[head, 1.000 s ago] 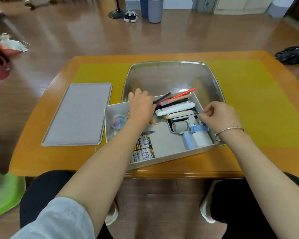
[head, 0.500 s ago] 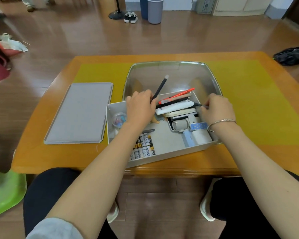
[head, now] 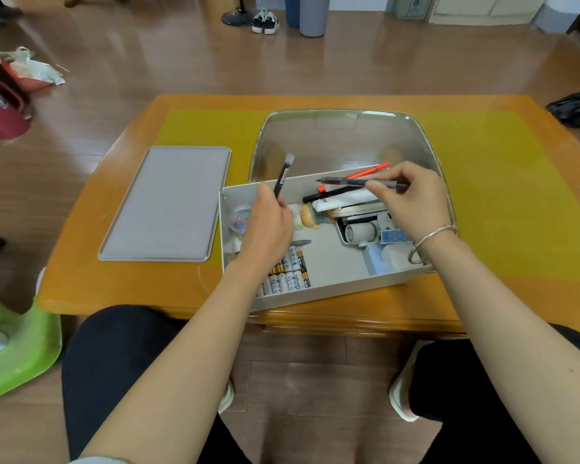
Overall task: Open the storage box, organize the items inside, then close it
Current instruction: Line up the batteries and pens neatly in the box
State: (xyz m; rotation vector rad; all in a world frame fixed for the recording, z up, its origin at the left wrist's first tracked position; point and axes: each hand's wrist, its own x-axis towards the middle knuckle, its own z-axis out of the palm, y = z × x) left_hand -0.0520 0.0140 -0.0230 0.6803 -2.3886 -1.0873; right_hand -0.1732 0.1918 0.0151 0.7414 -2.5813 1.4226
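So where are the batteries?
The batteries lie at the box's front wall, left of middle, just right of the left forearm.

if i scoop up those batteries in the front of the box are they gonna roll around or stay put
The batteries are loose cylinders lying side by side, so they will probably roll and scatter once disturbed. They look smooth, so a few may slip from a scooping hand. For their size they are likely heavy. The white box wall just in front of them should keep them inside.

Both hands reach forward, left hand (head: 271,226) and right hand (head: 412,199) each pinching something slender (fingers curled).
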